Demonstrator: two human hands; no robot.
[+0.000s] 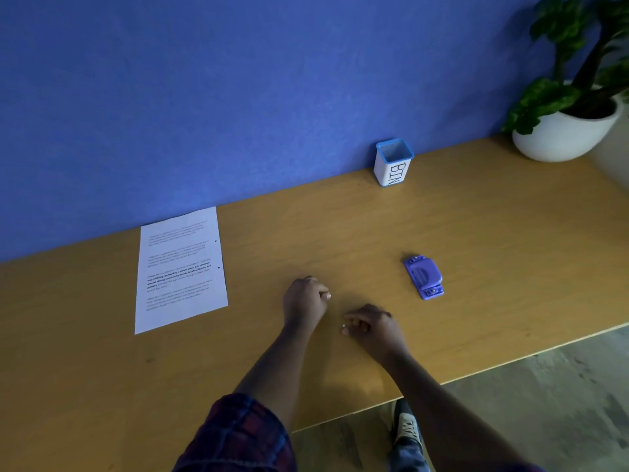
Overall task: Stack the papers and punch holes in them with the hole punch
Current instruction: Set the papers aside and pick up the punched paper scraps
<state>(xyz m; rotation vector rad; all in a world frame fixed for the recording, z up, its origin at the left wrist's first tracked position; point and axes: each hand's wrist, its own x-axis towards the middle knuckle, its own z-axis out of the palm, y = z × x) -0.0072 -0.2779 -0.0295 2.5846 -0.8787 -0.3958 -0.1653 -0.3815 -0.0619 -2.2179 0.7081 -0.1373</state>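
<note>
A stack of printed papers (180, 270) lies flat at the left of the wooden table (476, 233), with two dark punched holes near its right edge. The purple hole punch (424, 276) sits on the table to the right, and neither hand touches it. My left hand (304, 299) rests on the table in the middle with its fingers curled into a fist, nothing visible in it. Just to its right, my right hand (372, 325) rests on the wood, its curled fingertips pinching a tiny white paper bit (343, 325).
A small white cup with a blue rim, marked BIN (393, 163), stands against the blue wall. A potted plant in a white bowl (565, 131) stands at the far right. The table's front edge runs diagonally at lower right, with the floor and a shoe (406, 427) below it.
</note>
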